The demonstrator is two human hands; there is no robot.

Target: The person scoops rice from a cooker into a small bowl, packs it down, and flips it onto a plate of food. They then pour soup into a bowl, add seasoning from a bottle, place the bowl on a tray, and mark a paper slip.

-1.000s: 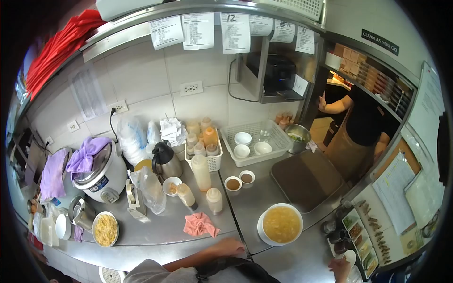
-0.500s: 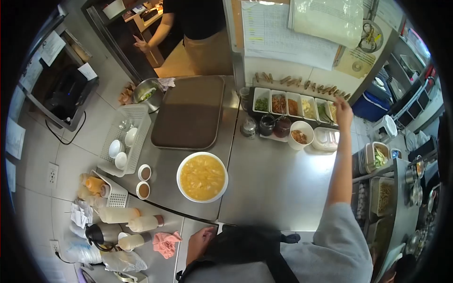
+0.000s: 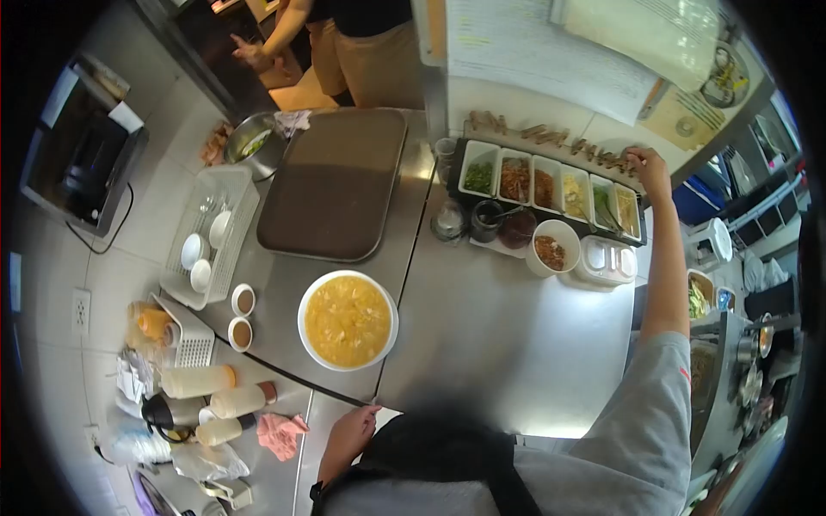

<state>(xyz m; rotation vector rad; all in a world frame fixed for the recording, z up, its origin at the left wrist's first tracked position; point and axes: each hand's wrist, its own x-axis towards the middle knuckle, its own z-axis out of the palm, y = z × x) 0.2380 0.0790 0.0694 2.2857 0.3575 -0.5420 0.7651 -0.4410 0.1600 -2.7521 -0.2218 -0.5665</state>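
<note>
My right hand (image 3: 651, 175) reaches to the right end of a row of wooden clothespins (image 3: 594, 155) behind the topping trays. Its fingers are closed on a clothespin there, partly hidden by the fingertips. Low in the view, my left hand (image 3: 348, 440) is at the counter's front edge, fingers curled together and nothing visible in them. Ahead of it stands a white bowl of yellow egg soup (image 3: 348, 320). Below my right forearm are a white tub of reddish-brown topping (image 3: 551, 248) and a lidded clear plastic container (image 3: 607, 261).
A brown tray (image 3: 335, 185) lies at the back left, near a metal bowl (image 3: 255, 144) and a white basket of cups (image 3: 211, 236). Two sauce cups (image 3: 243, 301), squeeze bottles (image 3: 198, 381) and a pink cloth (image 3: 280, 436) are at left. Another person (image 3: 370, 52) stands beyond the counter.
My right hand has moved onto the clothespins at the row's right end. My left hand has shifted slightly, and the camera view has turned. The other person's hand has moved a little.
</note>
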